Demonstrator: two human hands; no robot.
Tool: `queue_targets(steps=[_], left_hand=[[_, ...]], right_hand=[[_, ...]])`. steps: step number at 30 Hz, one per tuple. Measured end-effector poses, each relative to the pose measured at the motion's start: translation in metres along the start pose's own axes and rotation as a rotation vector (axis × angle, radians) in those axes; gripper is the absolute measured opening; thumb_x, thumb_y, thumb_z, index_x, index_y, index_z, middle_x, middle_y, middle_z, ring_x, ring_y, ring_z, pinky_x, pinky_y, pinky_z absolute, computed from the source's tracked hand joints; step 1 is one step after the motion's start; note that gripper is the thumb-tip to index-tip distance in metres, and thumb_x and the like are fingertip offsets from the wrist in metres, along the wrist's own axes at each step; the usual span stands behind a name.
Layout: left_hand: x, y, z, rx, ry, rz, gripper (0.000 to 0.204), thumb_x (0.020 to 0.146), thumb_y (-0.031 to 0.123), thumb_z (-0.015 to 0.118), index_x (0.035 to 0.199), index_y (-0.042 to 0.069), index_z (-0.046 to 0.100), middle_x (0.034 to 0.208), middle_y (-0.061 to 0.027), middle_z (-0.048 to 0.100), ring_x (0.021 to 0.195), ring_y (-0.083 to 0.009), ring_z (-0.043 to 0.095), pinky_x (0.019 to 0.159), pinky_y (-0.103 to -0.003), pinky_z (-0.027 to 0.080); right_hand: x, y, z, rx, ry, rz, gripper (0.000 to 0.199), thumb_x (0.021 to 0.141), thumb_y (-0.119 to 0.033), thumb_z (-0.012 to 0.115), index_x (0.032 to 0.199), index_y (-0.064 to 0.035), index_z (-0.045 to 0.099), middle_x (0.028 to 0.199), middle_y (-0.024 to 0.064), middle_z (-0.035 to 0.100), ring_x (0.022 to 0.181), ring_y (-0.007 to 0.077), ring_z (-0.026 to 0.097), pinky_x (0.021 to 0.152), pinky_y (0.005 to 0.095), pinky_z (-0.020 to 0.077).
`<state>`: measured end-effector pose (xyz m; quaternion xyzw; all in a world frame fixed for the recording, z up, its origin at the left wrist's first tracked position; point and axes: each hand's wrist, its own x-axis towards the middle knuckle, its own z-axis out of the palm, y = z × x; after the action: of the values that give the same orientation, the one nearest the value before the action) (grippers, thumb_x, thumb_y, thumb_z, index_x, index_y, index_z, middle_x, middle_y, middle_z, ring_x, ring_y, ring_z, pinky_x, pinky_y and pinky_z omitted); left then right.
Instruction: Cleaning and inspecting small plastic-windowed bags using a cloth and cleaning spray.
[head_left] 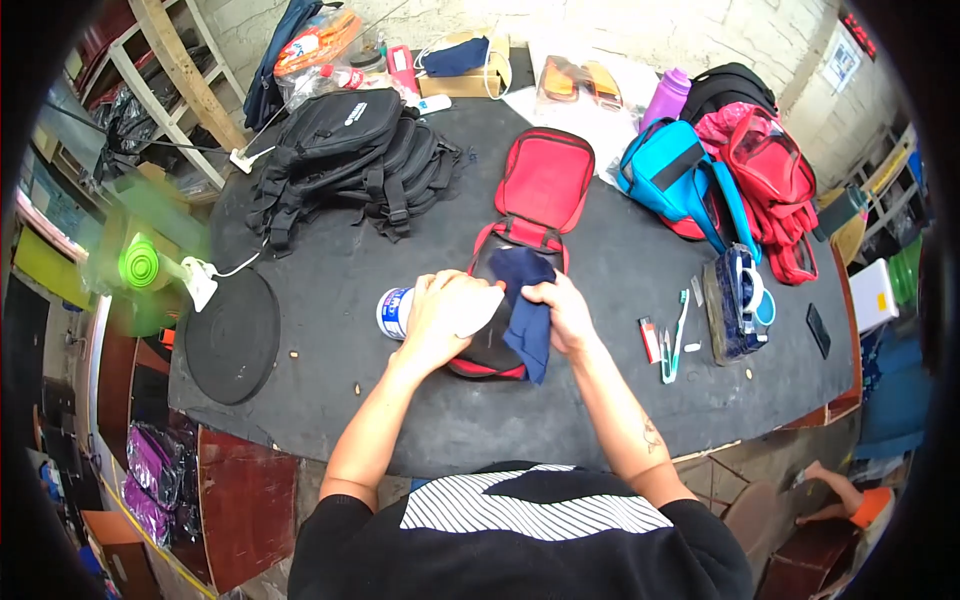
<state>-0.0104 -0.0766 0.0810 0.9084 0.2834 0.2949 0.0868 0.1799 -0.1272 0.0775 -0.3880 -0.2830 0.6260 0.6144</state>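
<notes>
My right hand [562, 312] pinches a dark navy cloth [528, 325], which hangs creased over an unzipped red and black case [487, 372]. The case's red-lined lid [545, 180] is folded back on the far side. My left hand [440, 312] is closed above the left part of the case. A pale white piece [482, 312] shows at its fingers; its kind is unclear. Beside my left wrist sits a white and blue tub [395, 312], partly hidden by the hand. The cloth and both hands cover much of the case's inside.
Black backpacks [350, 155] fill the far left of the dark table [320, 420]. A black disc [232, 335] lies near a blurred green fan [140, 262]. To the right are a toothbrush [681, 325], a navy pouch [735, 310], a phone [818, 330], and a blue bag [665, 175].
</notes>
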Motion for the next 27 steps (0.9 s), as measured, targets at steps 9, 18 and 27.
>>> queue_targets(steps=[9, 18, 27], left_hand=[[0.006, 0.003, 0.004, 0.114, 0.054, -0.094, 0.034, 0.06, 0.003, 0.068, 0.093, 0.01, 0.064, 0.09, -0.0059, 0.06, 0.094, -0.0306, 0.051, 0.086, -0.04, 0.037], [-0.033, -0.13, -0.045, -0.229, 0.753, -0.676, 0.059, 0.074, 0.007, 0.078, 0.128, 0.002, 0.054, 0.12, -0.0102, 0.063, 0.099, -0.0187, 0.063, 0.088, -0.029, 0.048], [-0.05, -0.03, 0.01, 0.132, 0.449, -0.148, 0.044, 0.078, 0.024, 0.064, 0.118, 0.007, 0.059, 0.131, -0.0164, 0.044, 0.127, -0.0345, 0.037, 0.101, -0.048, 0.032]], right_hand=[[0.01, 0.014, -0.008, 0.267, 0.037, 0.08, 0.022, 0.079, -0.004, 0.056, 0.1, 0.0026, 0.061, 0.091, 0.0092, 0.066, 0.079, 0.0192, 0.065, 0.078, 0.0335, 0.0543], [0.005, -0.051, -0.036, 0.242, 0.213, 0.171, 0.038, 0.08, -0.022, 0.055, 0.108, 0.0042, 0.062, 0.102, 0.0184, 0.068, 0.089, 0.0326, 0.066, 0.086, 0.0438, 0.0529], [0.02, -0.037, -0.027, -0.263, 0.476, -0.387, 0.029, 0.086, -0.022, 0.057, 0.107, -0.0016, 0.055, 0.091, 0.0083, 0.063, 0.085, 0.0227, 0.063, 0.074, 0.0371, 0.0503]])
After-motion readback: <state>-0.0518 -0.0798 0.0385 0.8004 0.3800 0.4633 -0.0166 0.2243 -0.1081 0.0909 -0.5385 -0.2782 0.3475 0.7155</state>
